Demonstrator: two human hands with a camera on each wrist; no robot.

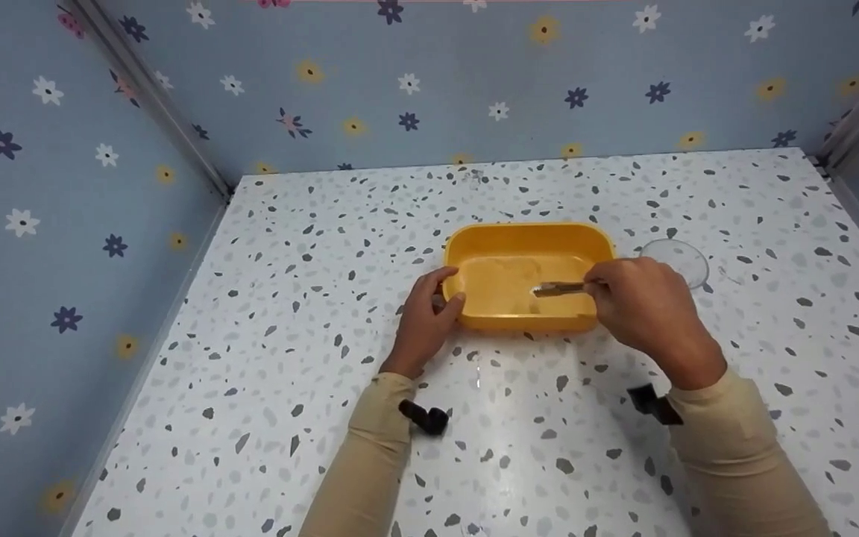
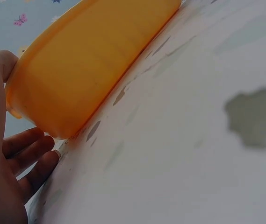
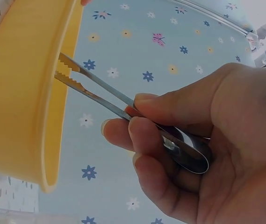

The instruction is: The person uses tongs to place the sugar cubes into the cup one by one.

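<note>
A yellow plastic tub (image 1: 526, 322) with rounded corners stands on the table in the head view. My left hand (image 1: 423, 324) grips its left end, thumb and fingers at the rim and wall; the left wrist view shows several fingertips (image 2: 46, 144) low by the tub's outer side. Metal tongs (image 1: 560, 288) with toothed tips are pinched in my right hand (image 1: 646, 306), at the tub's right side. Their tips hang over the tub's inside, and the right wrist view shows them slightly apart, with nothing visible between them. Parts of the tub's floor are hidden by the tongs and right hand.
A clear round dish (image 1: 679, 253) lies to the tub's right, partly behind my right hand. The speckled white table (image 1: 288, 358) is bounded by flower-patterned walls (image 1: 467, 89) at the back and sides.
</note>
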